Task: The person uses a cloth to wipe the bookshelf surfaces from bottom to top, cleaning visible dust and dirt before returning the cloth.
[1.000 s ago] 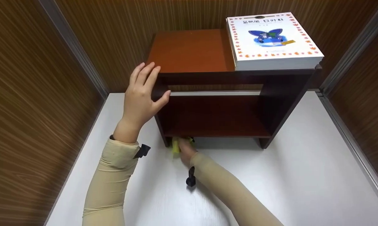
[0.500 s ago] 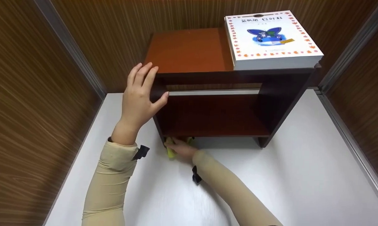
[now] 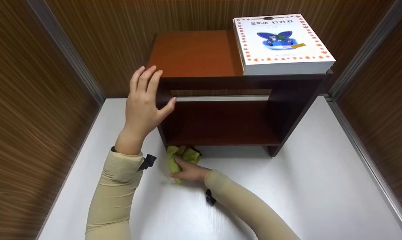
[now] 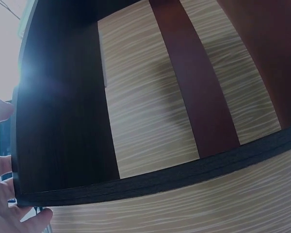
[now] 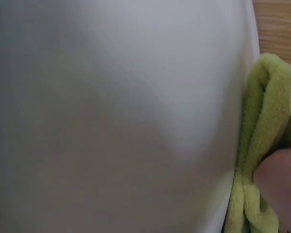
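Note:
A dark brown wooden shelf (image 3: 221,123) stands on the white tabletop. My left hand (image 3: 142,100) rests on its upper left corner, fingers spread and thumb pointing toward the front. Part of that hand (image 4: 9,208) shows beside the dark panel in the left wrist view. Low at the shelf's left foot, my right hand (image 3: 189,170) holds a yellow-green cloth (image 3: 190,155). The bunched cloth (image 5: 264,111) appears at the right edge of the right wrist view, with part of the hand (image 5: 283,182) against its folds. Some fingers are hidden there.
A thick white book or stack (image 3: 281,43), with a butterfly on its cover, lies on the shelf's right top. Wood-grain walls (image 3: 30,100) enclose the white tabletop (image 3: 307,193) at the left, back and right.
My right hand has drawn the cloth out from under the lower shelf toward the front left, so more of it shows. The left hand stays at the corner.

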`<state>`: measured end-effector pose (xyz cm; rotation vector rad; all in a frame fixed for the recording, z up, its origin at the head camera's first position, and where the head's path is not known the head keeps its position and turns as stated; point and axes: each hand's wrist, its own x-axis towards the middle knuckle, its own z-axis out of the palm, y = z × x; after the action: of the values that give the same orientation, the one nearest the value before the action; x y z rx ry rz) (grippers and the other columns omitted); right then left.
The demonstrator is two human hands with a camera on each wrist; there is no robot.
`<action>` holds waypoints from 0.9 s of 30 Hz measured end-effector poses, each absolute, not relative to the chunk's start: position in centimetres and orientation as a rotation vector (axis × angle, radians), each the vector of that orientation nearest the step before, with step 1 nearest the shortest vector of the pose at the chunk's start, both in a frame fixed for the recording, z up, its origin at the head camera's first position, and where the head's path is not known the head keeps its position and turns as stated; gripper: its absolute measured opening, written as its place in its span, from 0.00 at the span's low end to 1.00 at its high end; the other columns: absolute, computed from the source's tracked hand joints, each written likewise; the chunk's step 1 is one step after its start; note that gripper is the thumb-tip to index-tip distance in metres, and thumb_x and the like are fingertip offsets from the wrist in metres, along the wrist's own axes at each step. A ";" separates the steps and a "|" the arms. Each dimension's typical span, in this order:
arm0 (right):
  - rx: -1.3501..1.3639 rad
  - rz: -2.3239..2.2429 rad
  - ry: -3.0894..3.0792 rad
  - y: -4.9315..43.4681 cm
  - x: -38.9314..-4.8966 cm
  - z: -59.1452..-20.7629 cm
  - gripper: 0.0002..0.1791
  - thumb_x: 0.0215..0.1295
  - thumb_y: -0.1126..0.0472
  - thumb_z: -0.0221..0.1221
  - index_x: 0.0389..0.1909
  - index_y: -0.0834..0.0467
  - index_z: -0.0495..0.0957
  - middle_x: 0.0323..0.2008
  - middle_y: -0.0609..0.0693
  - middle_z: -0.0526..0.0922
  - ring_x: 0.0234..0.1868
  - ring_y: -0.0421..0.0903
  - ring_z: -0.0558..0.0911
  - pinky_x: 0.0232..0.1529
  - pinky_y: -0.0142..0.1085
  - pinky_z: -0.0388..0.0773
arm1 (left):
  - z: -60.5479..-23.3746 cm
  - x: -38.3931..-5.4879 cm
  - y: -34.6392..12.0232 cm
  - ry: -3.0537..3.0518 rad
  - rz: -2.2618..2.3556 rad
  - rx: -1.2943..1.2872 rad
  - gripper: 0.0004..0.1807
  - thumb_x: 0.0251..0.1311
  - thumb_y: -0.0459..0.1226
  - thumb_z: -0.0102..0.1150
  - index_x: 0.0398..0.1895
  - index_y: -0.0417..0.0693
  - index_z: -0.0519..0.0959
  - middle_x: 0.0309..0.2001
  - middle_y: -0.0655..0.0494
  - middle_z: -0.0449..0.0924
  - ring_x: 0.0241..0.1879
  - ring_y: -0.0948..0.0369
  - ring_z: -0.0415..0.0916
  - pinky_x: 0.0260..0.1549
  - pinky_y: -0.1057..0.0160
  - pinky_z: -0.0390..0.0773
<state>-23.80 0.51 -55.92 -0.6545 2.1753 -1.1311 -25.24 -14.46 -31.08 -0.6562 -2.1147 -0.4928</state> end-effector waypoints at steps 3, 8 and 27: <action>-0.663 -1.144 2.176 0.3 -23.5 -55.9 0.48 0.65 0.45 0.55 0.73 0.58 0.36 0.73 0.54 0.40 0.71 0.46 0.44 0.67 0.39 0.47 | -31.1 -25.1 -14.4 -2.115 -0.485 -0.653 0.34 0.54 0.51 0.57 0.60 0.39 0.68 0.62 0.45 0.65 0.65 0.47 0.54 0.61 0.54 0.58; -0.664 -1.121 2.166 -0.1 -23.9 -55.7 0.50 0.64 0.44 0.55 0.73 0.59 0.35 0.72 0.56 0.40 0.71 0.46 0.44 0.67 0.38 0.48 | -31.0 -25.0 -14.5 -2.112 -0.475 -0.649 0.34 0.53 0.50 0.58 0.60 0.39 0.68 0.62 0.45 0.64 0.65 0.46 0.54 0.61 0.54 0.59; -0.555 -1.085 2.242 -0.7 -28.7 -55.2 0.56 0.55 0.39 0.61 0.74 0.54 0.37 0.73 0.50 0.43 0.71 0.44 0.45 0.66 0.40 0.50 | -31.0 -24.8 -14.0 -2.212 -0.405 -0.577 0.40 0.50 0.55 0.60 0.62 0.41 0.64 0.64 0.47 0.61 0.67 0.49 0.49 0.54 0.50 0.68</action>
<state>-28.66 -0.70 -55.16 -0.5546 2.2423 -1.0850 -24.78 -14.04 -30.95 -0.5769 -2.2122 -0.4049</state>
